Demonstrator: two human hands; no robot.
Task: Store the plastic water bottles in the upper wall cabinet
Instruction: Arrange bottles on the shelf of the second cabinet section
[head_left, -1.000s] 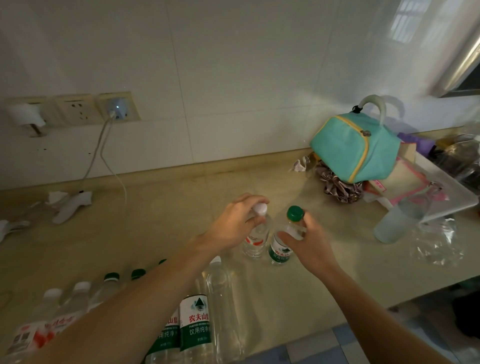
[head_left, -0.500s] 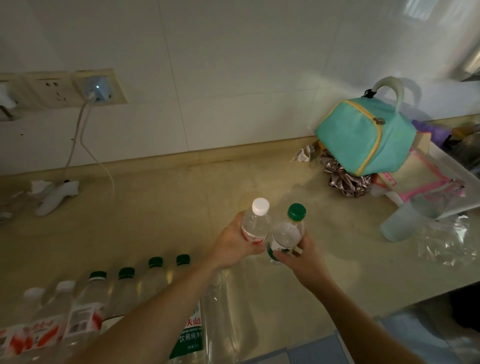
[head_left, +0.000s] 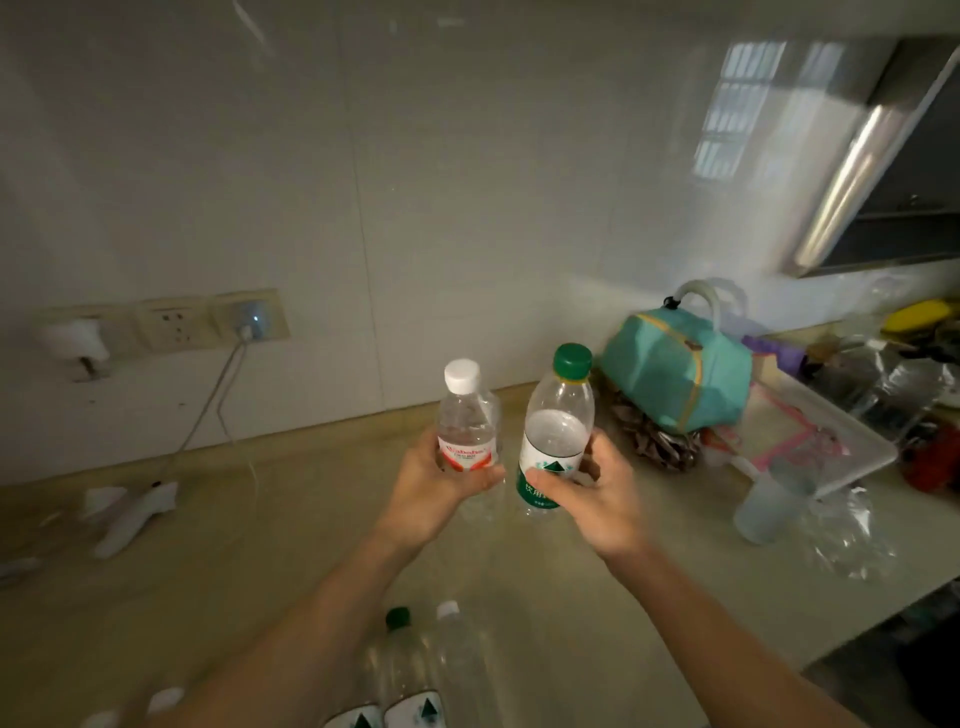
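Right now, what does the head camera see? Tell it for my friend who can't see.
Two hands hold small plastic bottles up above a beige counter: the left hand grips a white-capped bottle, the right hand a green-capped bottle. More bottles stand near the bottom edge; a teal bag sits at right.

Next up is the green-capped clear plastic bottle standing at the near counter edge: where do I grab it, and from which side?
Wrap the clear shoulder below the green cap of the green-capped clear plastic bottle from above-right: it stands upright, its neighbour bottle crowds one side, and its lower body runs out of frame.
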